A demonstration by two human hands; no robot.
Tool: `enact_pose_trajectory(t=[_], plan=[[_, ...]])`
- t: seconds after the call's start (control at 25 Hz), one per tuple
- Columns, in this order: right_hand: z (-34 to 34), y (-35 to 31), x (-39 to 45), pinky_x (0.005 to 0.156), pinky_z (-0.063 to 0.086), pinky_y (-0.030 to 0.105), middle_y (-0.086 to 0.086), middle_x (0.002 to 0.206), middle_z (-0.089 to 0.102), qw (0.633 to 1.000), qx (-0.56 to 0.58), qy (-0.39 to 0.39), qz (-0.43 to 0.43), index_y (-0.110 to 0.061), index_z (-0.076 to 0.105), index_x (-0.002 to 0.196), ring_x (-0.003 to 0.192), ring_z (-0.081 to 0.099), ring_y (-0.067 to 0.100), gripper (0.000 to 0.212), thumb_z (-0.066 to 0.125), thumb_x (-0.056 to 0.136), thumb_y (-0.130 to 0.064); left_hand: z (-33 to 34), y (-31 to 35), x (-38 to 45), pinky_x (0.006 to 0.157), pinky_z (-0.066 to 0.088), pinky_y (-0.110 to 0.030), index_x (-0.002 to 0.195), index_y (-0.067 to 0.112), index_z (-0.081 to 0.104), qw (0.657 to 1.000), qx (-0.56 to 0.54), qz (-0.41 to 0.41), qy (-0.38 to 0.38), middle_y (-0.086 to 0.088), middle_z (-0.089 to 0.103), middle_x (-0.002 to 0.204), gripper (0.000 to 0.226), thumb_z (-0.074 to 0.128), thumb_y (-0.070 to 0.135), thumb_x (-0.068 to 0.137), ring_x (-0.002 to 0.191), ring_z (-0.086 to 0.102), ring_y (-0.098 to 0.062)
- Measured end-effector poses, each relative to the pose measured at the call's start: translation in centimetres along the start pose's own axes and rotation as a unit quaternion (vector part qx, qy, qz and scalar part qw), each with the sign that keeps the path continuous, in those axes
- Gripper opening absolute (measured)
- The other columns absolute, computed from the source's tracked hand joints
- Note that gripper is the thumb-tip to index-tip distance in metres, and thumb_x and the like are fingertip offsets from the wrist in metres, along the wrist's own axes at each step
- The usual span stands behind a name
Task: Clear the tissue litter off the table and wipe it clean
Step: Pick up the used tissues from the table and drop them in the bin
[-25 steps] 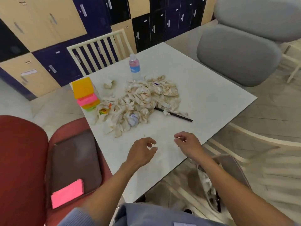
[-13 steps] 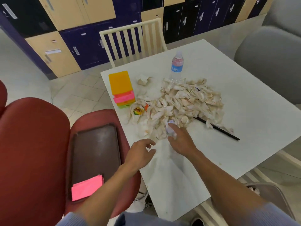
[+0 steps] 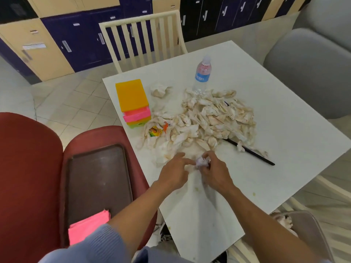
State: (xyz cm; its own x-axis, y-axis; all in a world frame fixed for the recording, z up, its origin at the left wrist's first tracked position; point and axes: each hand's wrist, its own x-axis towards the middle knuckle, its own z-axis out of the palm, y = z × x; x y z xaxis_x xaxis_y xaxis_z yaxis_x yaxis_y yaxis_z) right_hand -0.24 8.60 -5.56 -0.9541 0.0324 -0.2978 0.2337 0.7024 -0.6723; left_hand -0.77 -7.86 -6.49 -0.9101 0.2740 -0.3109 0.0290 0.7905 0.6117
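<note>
Having just plucked a crumpled wad from the tissue pile, the right hand is pinching it above the table's near edge; the left hand is closing in, fingers loose; clearing is barely starting.

Even, diffuse indoor light; soft shadows on the worktop; wide-angle bowing at edges; slight blur at the hands.
</note>
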Motion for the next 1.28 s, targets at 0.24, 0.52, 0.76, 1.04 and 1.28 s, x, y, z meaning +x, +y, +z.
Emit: enact_pose_trajectory(t=[0.24,0.52,0.76,1.04,1.28], plan=[[-3.1,3.5,-3.5,0.047,0.034,0.013,-0.013,0.064,0.051,0.985,0.126,0.077,0.087,-0.027,0.052,0.093,0.055,0.048,0.006,0.015,0.062,0.087,-0.018,1.8,0.9,0.5,0.086,0.046,-0.021,0.114,0.014,0.07,0.999,-0.014,-0.014,0.047,-0.002,0.068,0.116,0.031,0.05,0.005,0.092,0.106,0.062,-0.017],[-9.4,11.1,-10.1,0.049,0.037,0.024,0.004,0.066,0.054,0.943,0.232,0.176,0.16,-0.036,0.051,0.089,0.055,0.047,0.015,0.025,0.068,0.086,-0.018,3.9,9.5,-2.6,0.067,0.043,-0.008,0.097,0.024,0.075,0.99,-0.13,0.003,0.055,0.016,0.068,0.089,0.013,0.066,0.02,0.088,0.069,0.059,0.005],[-13.5,19.9,-16.6,0.059,0.043,0.031,0.006,0.078,0.057,0.904,0.267,0.228,0.245,-0.024,0.051,0.102,0.061,0.053,0.019,0.026,0.068,0.086,-0.013,9.7,19.4,-4.6,0.062,0.04,-0.005,0.081,0.025,0.074,0.979,-0.197,0.036,-0.021,0.013,0.068,0.085,0.003,0.073,0.027,0.082,0.063,0.056,0.007],[-14.3,26.4,-19.7,0.076,0.055,0.039,0.01,0.09,0.07,0.904,0.312,0.092,0.276,-0.034,0.058,0.116,0.083,0.067,0.021,0.037,0.056,0.092,-0.007,17.5,26.4,-5.3,0.071,0.05,-0.019,0.08,0.025,0.074,0.977,-0.191,0.033,-0.085,0.009,0.072,0.076,0.002,0.073,0.023,0.081,0.073,0.066,-0.006],[-16.0,29.8,-22.2,0.062,0.047,0.027,0.005,0.083,0.065,0.89,0.309,0.131,0.309,-0.022,0.063,0.105,0.072,0.062,0.019,0.025,0.053,0.091,-0.004,22.3,28.6,-5.3,0.068,0.041,-0.001,0.111,0.015,0.068,0.985,-0.13,0.028,-0.107,0.01,0.065,0.097,0.03,0.061,0.003,0.084,0.09,0.063,-0.004]])
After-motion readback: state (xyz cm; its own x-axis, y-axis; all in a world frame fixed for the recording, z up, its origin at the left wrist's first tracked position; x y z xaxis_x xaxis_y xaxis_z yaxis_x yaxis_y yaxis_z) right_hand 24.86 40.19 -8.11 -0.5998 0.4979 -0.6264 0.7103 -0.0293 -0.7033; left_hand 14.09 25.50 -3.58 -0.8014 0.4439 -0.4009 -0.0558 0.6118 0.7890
